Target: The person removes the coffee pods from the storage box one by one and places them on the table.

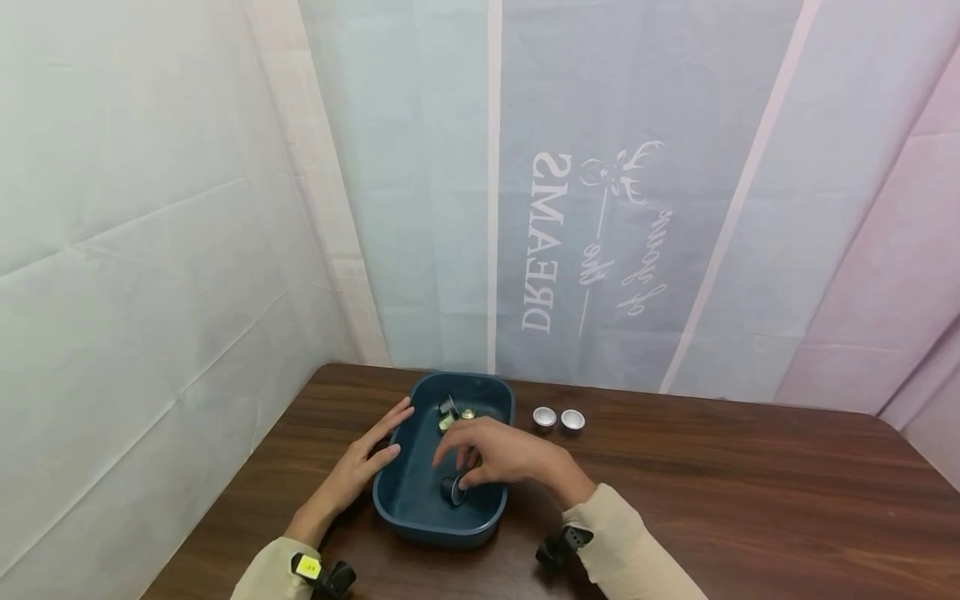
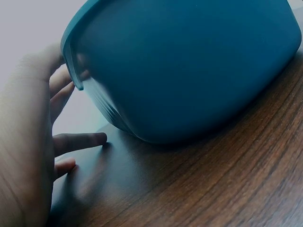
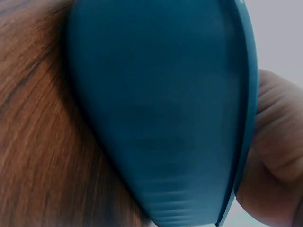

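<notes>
A dark blue rectangular tub [image 1: 442, 531] stands on the table with coffee capsules inside. My left hand [image 1: 352, 471] rests along its left rim, fingers extended; the left wrist view shows some fingers lower, beside the tub's outer wall [image 2: 189, 71]. Over the right rim, my right hand [image 1: 498, 450] reaches into the tub, fingers bent and spread. Its thumb tip overlaps the edge of a black capsule [image 1: 452, 491] lying on its side, while the index fingertip is apart from it. Beyond that hand lie a green capsule [image 1: 447, 422], a gold one [image 1: 468, 413] and a dark one [image 1: 447, 406].
Two silver capsules [image 1: 544, 418] [image 1: 572, 421] stand side by side on the table, right of the tub's far end. The brown wooden table [image 1: 735, 483] ends at a hanging printed cloth [image 1: 600, 250] behind, with a pale cloth [image 1: 135, 275] on the left.
</notes>
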Motion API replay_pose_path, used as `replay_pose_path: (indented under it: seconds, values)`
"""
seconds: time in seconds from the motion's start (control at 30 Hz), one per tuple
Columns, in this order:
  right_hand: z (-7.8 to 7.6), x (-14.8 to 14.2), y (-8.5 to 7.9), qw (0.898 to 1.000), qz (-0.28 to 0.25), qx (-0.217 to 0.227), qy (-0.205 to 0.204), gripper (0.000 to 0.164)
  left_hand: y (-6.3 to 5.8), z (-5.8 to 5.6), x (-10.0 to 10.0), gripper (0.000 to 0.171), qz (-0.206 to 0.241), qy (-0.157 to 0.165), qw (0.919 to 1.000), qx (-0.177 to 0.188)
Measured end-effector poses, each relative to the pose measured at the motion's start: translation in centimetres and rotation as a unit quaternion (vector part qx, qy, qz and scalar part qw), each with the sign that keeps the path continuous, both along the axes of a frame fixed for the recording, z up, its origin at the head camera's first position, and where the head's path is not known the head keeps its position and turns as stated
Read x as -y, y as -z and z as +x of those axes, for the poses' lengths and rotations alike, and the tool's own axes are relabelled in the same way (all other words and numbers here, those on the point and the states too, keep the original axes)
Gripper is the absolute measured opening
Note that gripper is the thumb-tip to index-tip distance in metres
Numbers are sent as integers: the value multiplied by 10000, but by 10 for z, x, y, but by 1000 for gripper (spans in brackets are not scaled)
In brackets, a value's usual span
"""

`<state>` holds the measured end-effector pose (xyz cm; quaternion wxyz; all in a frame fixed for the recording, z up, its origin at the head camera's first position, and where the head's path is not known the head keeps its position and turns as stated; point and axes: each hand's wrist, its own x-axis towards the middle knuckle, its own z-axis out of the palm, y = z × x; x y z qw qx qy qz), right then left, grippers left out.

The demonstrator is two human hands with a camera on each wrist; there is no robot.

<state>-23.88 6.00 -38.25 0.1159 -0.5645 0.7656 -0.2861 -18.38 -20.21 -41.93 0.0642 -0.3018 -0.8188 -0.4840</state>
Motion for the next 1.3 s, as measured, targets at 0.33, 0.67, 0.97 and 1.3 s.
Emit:
replay_pose_path:
  seconds: [0.33,0.67,0.97,1.3]
  values:
    - [1,12,1,9973,515,-519,117,29,12,-6,5,51,-20,-16,10000,-14]
    - [1,19,2,9972,634,-309,236,29,1,1,1,50,-67,-35,10000,15]
    - [3,25,3,9964,743,-406,26,22,2,1,1,50,36,1,10000,-6]
    - [3,29,5,9956,851,-304,243,38,6,-3,2,52,0,-10,10000,18]
